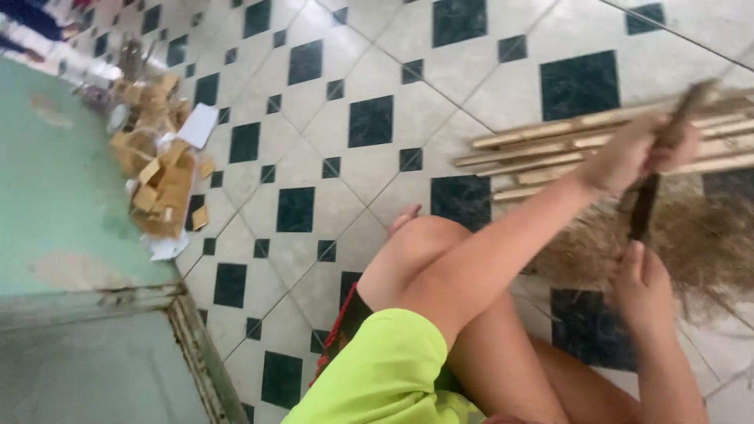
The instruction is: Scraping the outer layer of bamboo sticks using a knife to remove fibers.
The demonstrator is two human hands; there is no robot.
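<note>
- The dark stick (646, 206) stood nearly upright between both hands.
- The left hand (640, 153) clasped its top; the right hand (640, 283) pinched its lower end, above the fibre heap (707, 243).

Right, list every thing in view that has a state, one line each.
Left hand: raised, blurred, gripping the stick's upper part.
Right hand: lower, closed at the stick's bottom end.
Dark stick: held nearly upright between both hands.
Bamboo strips: lying flat, side by side on the tiled floor.
Fibre pile: loose, spread on the floor.
Cardboard scraps: heaped by the green wall.
</note>
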